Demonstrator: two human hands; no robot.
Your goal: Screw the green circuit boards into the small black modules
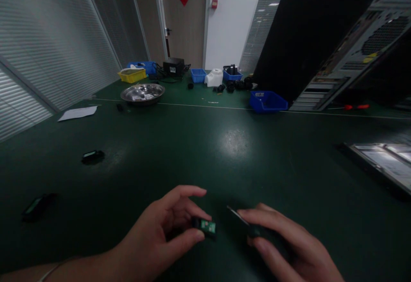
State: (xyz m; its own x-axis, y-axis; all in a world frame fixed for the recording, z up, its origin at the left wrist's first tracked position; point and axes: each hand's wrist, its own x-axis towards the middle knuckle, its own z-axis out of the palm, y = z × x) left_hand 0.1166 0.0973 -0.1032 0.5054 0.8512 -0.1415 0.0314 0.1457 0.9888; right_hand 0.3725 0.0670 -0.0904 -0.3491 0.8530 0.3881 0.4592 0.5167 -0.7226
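Between the thumb and a finger of my left hand (173,220) is a small black part with a green circuit board (208,226) facing up; the index finger is raised off it. My right hand (282,243) is closed around the dark handle of a screwdriver (238,216). Its thin metal shaft points up and left, its tip apart from the circuit board. What the shaft's tip looks like in detail is too small to tell. Both hands are low over the dark green table (180,145).
Two small black parts with pale green faces, one nearer (37,207) and one farther (93,156), lie at left. Farther back are a metal bowl (143,93), white paper (77,113) and a blue bin (268,102). A large computer case (308,38) stands at right, near a flat framed panel (382,162).
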